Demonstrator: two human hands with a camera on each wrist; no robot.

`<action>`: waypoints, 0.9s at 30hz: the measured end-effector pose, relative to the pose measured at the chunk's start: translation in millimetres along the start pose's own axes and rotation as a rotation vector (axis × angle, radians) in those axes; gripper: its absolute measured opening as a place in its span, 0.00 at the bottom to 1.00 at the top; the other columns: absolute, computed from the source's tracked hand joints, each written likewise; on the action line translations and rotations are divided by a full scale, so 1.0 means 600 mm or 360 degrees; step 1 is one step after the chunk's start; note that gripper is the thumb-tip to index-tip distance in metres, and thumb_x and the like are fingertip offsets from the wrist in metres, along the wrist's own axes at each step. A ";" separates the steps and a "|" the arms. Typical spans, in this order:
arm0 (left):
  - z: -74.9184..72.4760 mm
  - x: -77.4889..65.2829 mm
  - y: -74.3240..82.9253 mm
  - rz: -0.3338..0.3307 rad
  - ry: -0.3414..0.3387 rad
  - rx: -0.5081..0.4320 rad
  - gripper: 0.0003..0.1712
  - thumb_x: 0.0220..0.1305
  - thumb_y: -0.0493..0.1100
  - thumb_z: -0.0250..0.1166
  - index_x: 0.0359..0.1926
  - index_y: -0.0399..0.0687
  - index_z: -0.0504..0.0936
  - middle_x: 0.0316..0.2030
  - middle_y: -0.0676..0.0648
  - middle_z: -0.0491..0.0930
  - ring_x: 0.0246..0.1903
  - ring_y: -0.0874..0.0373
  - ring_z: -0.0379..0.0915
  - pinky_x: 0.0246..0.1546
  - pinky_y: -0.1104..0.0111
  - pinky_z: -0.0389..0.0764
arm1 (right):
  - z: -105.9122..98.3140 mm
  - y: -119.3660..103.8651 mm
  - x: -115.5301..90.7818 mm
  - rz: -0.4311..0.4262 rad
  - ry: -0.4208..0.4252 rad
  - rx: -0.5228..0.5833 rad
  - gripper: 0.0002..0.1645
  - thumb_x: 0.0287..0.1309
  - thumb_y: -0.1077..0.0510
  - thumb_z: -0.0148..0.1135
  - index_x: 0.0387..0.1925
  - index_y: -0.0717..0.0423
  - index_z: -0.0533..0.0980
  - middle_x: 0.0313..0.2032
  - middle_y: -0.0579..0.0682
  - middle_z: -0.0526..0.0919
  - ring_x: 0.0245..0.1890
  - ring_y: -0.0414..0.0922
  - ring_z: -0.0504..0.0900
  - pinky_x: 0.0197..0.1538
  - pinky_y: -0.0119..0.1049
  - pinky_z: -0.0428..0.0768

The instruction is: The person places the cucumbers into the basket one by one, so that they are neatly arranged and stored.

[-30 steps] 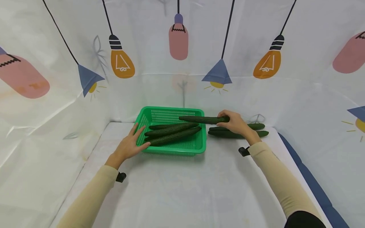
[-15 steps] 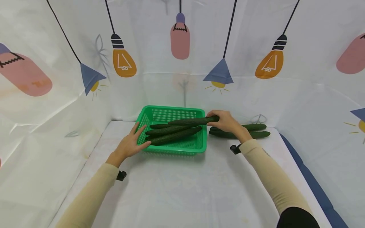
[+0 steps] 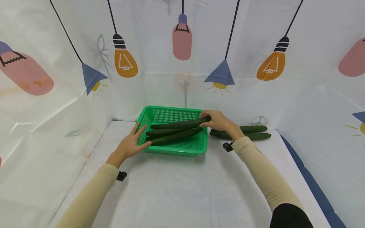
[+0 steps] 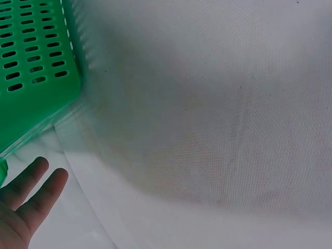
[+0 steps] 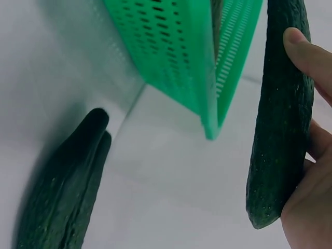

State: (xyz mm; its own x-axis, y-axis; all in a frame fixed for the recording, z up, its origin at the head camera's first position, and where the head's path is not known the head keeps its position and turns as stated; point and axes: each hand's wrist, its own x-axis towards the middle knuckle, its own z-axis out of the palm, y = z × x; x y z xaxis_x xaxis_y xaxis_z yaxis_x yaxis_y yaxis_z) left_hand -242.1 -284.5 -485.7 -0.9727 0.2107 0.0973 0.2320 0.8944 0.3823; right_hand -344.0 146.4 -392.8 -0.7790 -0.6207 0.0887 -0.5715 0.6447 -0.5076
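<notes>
right hand (image 3: 218,122) with a cucumber at the basket's right edge

held cucumber (image 3: 182,123): one end pinched between thumb and fingers, length slanting leftward across the green basket (image 3: 196,146); whether it rests on those below, cannot tell. at least two other cucumbers (image 3: 176,136) inside, lying lengthwise toward the left edge.

left hand (image 3: 129,145): fingers straight, spread wide along the basket's left edge, thumb by its near left corner; grips nothing.

basket sits by the far edge of the white-covered desk (image 3: 182,190), left of centre. two loose cucumbers (image 3: 258,136) side by side toward the far right corner, partly behind the right forearm.
</notes>
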 end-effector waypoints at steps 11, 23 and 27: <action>0.002 0.001 -0.001 0.0006 0.0009 -0.0016 0.54 0.66 0.73 0.59 0.83 0.59 0.51 0.83 0.40 0.40 0.35 0.43 0.83 0.29 0.57 0.79 | 0.017 -0.029 0.033 -0.0002 -0.0111 -0.0018 0.24 0.62 0.50 0.74 0.58 0.49 0.82 0.57 0.52 0.86 0.55 0.51 0.84 0.55 0.50 0.82; -0.001 -0.001 0.005 0.0009 0.0013 -0.0015 0.53 0.66 0.72 0.60 0.83 0.59 0.51 0.83 0.40 0.41 0.36 0.42 0.83 0.31 0.54 0.80 | 0.037 -0.054 0.069 -0.0033 -0.0187 0.0007 0.21 0.61 0.49 0.74 0.55 0.46 0.85 0.58 0.49 0.85 0.57 0.50 0.83 0.58 0.50 0.81; -0.001 0.000 0.005 0.0008 0.0013 -0.0014 0.53 0.66 0.72 0.61 0.83 0.60 0.50 0.83 0.40 0.41 0.34 0.44 0.82 0.31 0.55 0.80 | 0.048 -0.060 0.080 -0.0043 -0.0205 -0.0001 0.21 0.61 0.49 0.75 0.55 0.47 0.85 0.58 0.49 0.86 0.58 0.49 0.83 0.59 0.48 0.81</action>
State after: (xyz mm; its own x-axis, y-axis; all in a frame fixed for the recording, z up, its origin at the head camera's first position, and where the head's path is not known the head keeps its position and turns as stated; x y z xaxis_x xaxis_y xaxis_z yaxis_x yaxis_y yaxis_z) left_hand -241.6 -281.7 -483.9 -0.9715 0.2119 0.1066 0.2369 0.8899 0.3898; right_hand -353.5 80.5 -395.2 -0.7239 -0.6898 -0.0083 -0.5920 0.6273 -0.5059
